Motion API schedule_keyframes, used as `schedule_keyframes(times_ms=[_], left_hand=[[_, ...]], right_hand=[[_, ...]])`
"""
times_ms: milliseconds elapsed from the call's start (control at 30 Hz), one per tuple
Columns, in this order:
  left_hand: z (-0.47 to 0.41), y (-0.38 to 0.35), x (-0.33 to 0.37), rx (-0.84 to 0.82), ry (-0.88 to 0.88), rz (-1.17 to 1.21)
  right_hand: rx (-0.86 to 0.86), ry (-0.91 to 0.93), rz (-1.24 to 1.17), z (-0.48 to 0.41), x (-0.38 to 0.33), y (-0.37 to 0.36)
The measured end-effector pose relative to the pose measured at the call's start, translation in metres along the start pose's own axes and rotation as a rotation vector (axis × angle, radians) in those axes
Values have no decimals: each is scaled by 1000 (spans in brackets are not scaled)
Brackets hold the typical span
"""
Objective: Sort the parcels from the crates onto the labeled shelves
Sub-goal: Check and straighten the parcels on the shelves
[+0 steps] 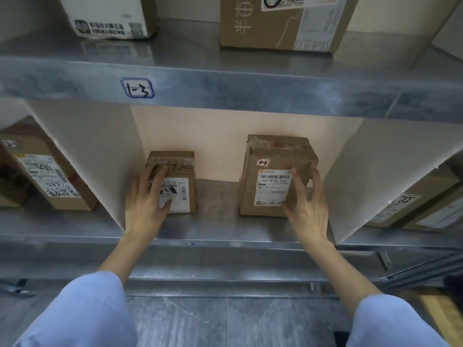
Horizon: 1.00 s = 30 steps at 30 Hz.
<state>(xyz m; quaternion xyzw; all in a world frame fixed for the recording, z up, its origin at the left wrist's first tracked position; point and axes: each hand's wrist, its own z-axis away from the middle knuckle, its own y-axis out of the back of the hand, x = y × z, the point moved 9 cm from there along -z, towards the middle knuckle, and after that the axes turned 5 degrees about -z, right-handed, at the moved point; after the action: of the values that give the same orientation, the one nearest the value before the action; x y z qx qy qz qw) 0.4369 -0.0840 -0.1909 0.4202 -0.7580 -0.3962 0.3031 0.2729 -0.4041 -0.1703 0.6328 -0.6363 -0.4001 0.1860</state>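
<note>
Two brown cardboard parcels stand in the middle bay of a metal shelf (220, 221). The small left parcel (180, 171) carries a white label and handwriting on top. My left hand (146, 199) lies over its front with straight fingers touching it. The taller right parcel (273, 169) has a barcode label and a small tag marked 2-3. My right hand (307, 206) is spread against its right front corner, thumb on the label side, fingers along the right face. A tag reading 1-3 (137, 88) is stuck on the shelf edge above.
White dividers (87, 156) wall the bay on both sides. Further parcels sit in the left bay (42, 176), the right bay (411, 204) and on the upper shelf (283, 21). Grey tiled floor (225, 321) lies below; a wooden piece shows at the lower right (441, 311).
</note>
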Motion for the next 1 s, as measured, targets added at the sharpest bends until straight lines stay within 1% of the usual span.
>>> schedule_keyframes(times_ms=[133, 333, 433, 500, 633, 767, 867, 1000], left_hand=[[2, 11, 2, -59, -10, -38], [14, 56, 8, -63, -75, -63], [28, 85, 12, -40, -138, -72], [39, 100, 12, -55, -168, -57], [63, 119, 10, -168, -213, -69], [81, 149, -1, -209, -154, -60], [93, 174, -17, -187, -109, -76], [109, 208, -44, -158, -49, -110]], right_hand=[[-22, -12, 34, 1, -6, 9], [-41, -74, 128, 11, -31, 33], [-108, -126, 174, 18, -53, 43], [-158, -150, 186, 22, -70, 49], [-280, -191, 134, 29, -111, 61], [-334, -128, 99, 29, -160, 81], [-379, -71, 96, 28, -190, 89], [-383, -7, 43, 29, -226, 91]])
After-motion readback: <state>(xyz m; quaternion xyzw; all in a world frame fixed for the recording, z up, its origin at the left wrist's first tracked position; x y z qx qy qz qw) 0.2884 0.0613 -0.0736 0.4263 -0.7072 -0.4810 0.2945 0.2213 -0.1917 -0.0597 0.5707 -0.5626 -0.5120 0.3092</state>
